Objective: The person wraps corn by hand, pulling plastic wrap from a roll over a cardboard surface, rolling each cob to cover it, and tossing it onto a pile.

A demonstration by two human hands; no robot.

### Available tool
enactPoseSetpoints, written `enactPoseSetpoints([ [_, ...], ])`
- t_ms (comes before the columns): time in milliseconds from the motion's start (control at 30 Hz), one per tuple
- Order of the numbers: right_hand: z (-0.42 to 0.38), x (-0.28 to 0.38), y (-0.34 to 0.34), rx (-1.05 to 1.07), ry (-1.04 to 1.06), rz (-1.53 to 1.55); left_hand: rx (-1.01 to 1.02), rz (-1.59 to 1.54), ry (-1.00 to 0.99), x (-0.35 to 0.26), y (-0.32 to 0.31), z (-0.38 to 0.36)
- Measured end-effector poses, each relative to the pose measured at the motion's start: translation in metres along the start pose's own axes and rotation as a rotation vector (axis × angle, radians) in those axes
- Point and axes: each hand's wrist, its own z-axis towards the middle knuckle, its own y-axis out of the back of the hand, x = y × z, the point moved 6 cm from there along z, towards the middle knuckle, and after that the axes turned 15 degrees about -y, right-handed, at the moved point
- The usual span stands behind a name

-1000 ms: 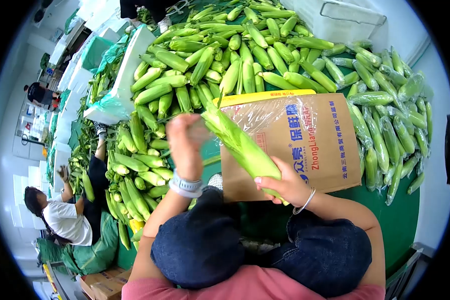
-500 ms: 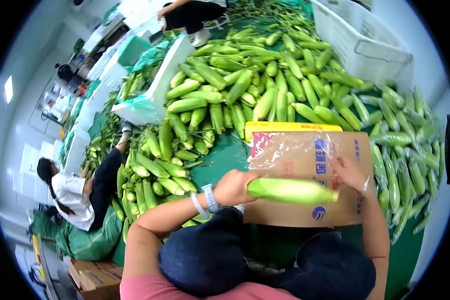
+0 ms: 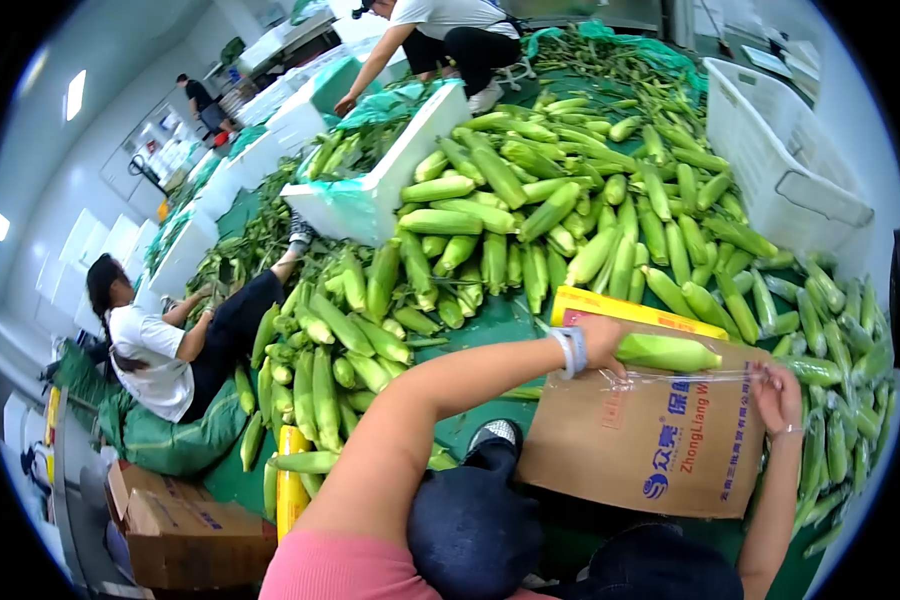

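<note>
My left hand is wrapped round the stem end of a green corn cob, which lies over the upper part of a flat cardboard box. Clear plastic film stretches across the cardboard below the cob. At the box's right edge, my right hand has bent fingers at the end of the film, pinching it. A yellow box shows just beyond the cardboard.
Unwrapped corn is heaped ahead, and film-wrapped cobs lie at right. A white crate stands behind. One person sits at left; another crouches beyond foam boxes. Cartons stand at lower left.
The view has shifted. My left hand has carried the cob forward and away from my body, to the upper part of the cardboard. My right hand has moved to the cardboard's right edge.
</note>
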Motion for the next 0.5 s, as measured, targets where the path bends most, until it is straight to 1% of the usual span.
enactPoseSetpoints([
  [33,0.011,0.008,-0.042,0.175,0.089,-0.008,0.107,0.019,0.023,0.000,-0.009,0.004],
  [67,0.024,-0.001,-0.058,0.192,0.087,-0.007,0.211,0.039,0.041,-0.002,-0.014,0.009],
  [133,0.061,-0.029,-0.095,0.032,0.314,-0.973,0.276,0.106,0.035,-0.009,-0.010,0.016],
  [167,0.065,-0.045,-0.113,-0.025,0.509,-1.251,0.243,0.123,0.034,-0.010,-0.008,0.015],
  [200,0.062,-0.063,-0.130,-0.091,0.716,-1.515,0.293,0.123,0.096,-0.017,0.002,0.009],
  [233,0.056,-0.064,-0.143,-0.073,0.687,-1.596,0.098,0.231,0.061,-0.022,0.012,0.000],
  [267,0.046,-0.062,-0.158,-0.055,0.703,-1.594,-0.095,0.337,0.018,-0.030,0.021,-0.009],
  [300,0.032,-0.064,-0.171,-0.032,0.784,-1.762,-0.191,0.454,-0.053,-0.044,0.034,-0.024],
  [333,0.023,-0.068,-0.177,-0.018,0.862,-1.932,-0.196,0.457,-0.053,-0.048,0.032,-0.042],
  [367,0.027,-0.070,-0.172,-0.027,0.824,-2.020,-0.272,0.511,-0.141,-0.055,0.030,-0.063],
  [400,0.030,-0.068,-0.168,-0.031,0.839,-2.013,-0.349,0.565,-0.229,-0.063,0.031,-0.080],
  [433,0.036,-0.069,-0.162,-0.025,0.790,-2.026,-0.253,0.516,-0.166,-0.065,0.029,-0.089],
  [467,0.042,-0.072,-0.159,-0.004,0.746,-2.041,-0.259,0.528,-0.144,-0.061,0.019,-0.092],
  [500,0.043,-0.072,-0.159,0.023,0.773,-2.043,-0.239,0.423,0.070,-0.033,0.000,-0.088],
])
